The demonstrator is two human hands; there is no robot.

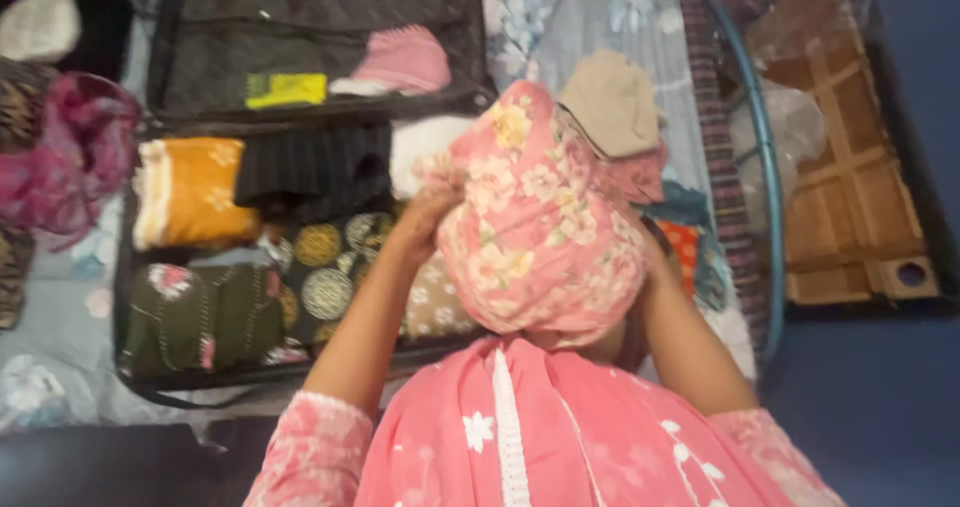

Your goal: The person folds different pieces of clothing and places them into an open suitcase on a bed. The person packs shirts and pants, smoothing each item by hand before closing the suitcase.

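Pink floral garment held over an open suitcase

The left hand grips the pink floral garment above the suitcase; the right hand is hidden behind the cloth, its grip impossible to tell.

One open suitcase, one orange folded cloth, one black pleated cloth, one blue hoop.

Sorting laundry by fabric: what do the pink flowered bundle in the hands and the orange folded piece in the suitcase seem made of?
The pink flowered bundle, gripped by the left hand, looks like thin, matte printed woven cloth, perhaps cotton: it creases softly. The orange folded piece looks like a similar matte fabric with a pale border; blur leaves the weave unclear.
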